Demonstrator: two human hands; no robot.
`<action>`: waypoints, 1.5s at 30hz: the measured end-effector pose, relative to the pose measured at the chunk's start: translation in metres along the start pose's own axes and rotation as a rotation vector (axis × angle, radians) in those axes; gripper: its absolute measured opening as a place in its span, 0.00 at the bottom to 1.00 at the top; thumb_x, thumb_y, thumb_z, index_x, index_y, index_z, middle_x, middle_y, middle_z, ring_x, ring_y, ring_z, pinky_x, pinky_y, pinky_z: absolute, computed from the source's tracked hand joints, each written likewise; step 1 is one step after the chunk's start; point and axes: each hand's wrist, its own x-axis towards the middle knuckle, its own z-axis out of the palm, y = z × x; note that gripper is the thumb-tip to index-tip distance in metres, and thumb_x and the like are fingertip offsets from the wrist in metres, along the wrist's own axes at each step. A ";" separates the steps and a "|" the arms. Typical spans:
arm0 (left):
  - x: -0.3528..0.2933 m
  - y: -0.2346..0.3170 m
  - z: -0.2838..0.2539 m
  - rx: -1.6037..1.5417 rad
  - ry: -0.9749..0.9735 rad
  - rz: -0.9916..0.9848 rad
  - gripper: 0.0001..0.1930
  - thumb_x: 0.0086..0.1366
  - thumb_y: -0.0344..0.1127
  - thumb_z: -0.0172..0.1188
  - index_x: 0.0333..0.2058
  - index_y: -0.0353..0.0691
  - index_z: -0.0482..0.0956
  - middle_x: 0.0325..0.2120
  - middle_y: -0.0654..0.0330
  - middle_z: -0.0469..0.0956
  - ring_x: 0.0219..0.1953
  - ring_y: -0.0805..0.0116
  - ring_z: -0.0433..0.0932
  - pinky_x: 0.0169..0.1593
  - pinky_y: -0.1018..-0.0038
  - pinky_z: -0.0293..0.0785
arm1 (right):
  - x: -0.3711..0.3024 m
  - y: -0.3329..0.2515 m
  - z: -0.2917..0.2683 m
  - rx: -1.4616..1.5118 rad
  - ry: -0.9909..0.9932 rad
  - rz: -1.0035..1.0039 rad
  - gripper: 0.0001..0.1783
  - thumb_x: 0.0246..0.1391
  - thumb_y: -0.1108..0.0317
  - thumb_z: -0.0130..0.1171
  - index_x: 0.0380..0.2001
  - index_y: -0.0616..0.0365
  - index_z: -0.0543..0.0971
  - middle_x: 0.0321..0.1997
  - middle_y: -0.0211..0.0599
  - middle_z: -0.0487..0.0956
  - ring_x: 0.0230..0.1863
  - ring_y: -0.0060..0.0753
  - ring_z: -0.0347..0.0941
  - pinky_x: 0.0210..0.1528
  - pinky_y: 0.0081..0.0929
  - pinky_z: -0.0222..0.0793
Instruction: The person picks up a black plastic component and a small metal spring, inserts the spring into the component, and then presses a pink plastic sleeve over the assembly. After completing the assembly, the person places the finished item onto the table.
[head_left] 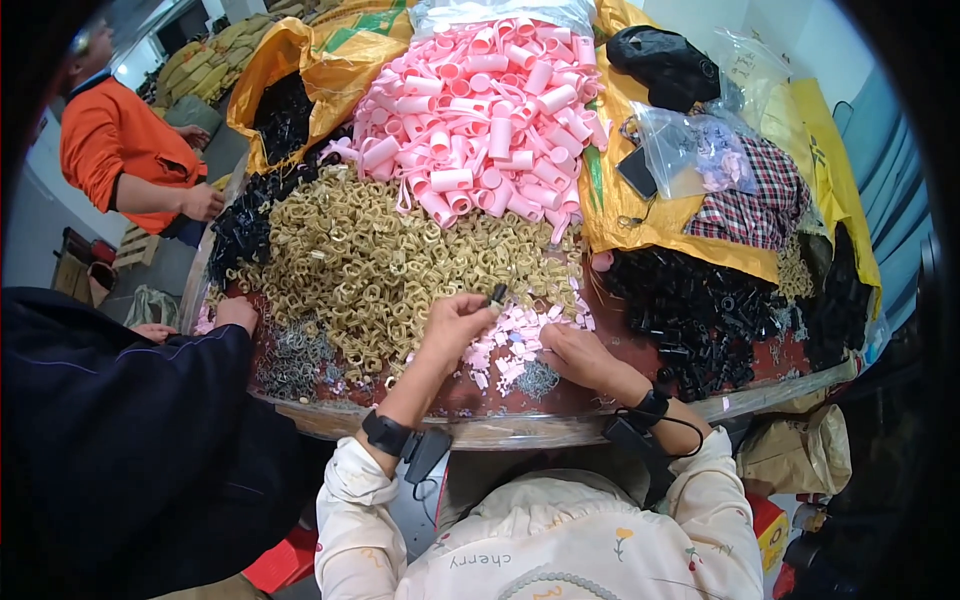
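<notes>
Pinched in the fingertips of my left hand [458, 326] is a small black plastic part [497, 294], held above the table's middle. My right hand [580, 354] is a short way to the right, low over small flat pink pieces [515, 330]; its fingers are closed, and what they hold, if anything, is hidden. Between and below the hands lies a little pile of small metal springs or pins [537, 379]. Beige ring-shaped plastic parts [370, 260] are heaped just beyond my left hand. Farther back rises a large mound of pink plastic tubes [490, 110].
Black plastic parts [680, 310] lie on the right, beside a yellow woven sack [640, 220] with a checked cloth [755, 195] on it. More metal bits [295, 362] are at left. A person in dark clothes [140, 420] is close on my left; another in orange [125, 150] stands beyond.
</notes>
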 end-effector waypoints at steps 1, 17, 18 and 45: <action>-0.001 0.000 0.001 -0.292 -0.075 -0.160 0.08 0.52 0.29 0.57 0.31 0.33 0.74 0.26 0.58 0.76 0.24 0.73 0.76 0.28 0.83 0.72 | 0.002 -0.003 -0.007 0.174 0.047 0.023 0.08 0.41 0.69 0.56 0.24 0.60 0.69 0.21 0.39 0.66 0.24 0.33 0.66 0.25 0.28 0.62; -0.056 0.018 0.029 -0.761 -0.156 -0.337 0.11 0.53 0.28 0.56 0.37 0.34 0.72 0.30 0.61 0.76 0.30 0.72 0.76 0.35 0.81 0.73 | 0.004 -0.050 -0.024 1.004 0.374 0.087 0.05 0.52 0.72 0.46 0.31 0.63 0.68 0.18 0.23 0.65 0.18 0.13 0.60 0.20 0.13 0.56; -0.058 0.018 0.031 -0.761 -0.155 -0.330 0.11 0.53 0.28 0.56 0.37 0.34 0.72 0.30 0.61 0.76 0.30 0.72 0.76 0.35 0.81 0.73 | 0.003 -0.056 -0.023 0.984 0.405 0.084 0.05 0.52 0.72 0.46 0.31 0.63 0.68 0.17 0.23 0.65 0.18 0.13 0.59 0.19 0.14 0.55; -0.042 0.014 0.038 0.084 -0.165 0.132 0.11 0.57 0.34 0.52 0.36 0.33 0.72 0.27 0.59 0.76 0.27 0.73 0.75 0.29 0.79 0.71 | -0.001 -0.004 -0.033 0.283 0.563 -0.032 0.11 0.37 0.71 0.58 0.29 0.59 0.73 0.22 0.38 0.71 0.23 0.37 0.69 0.23 0.26 0.63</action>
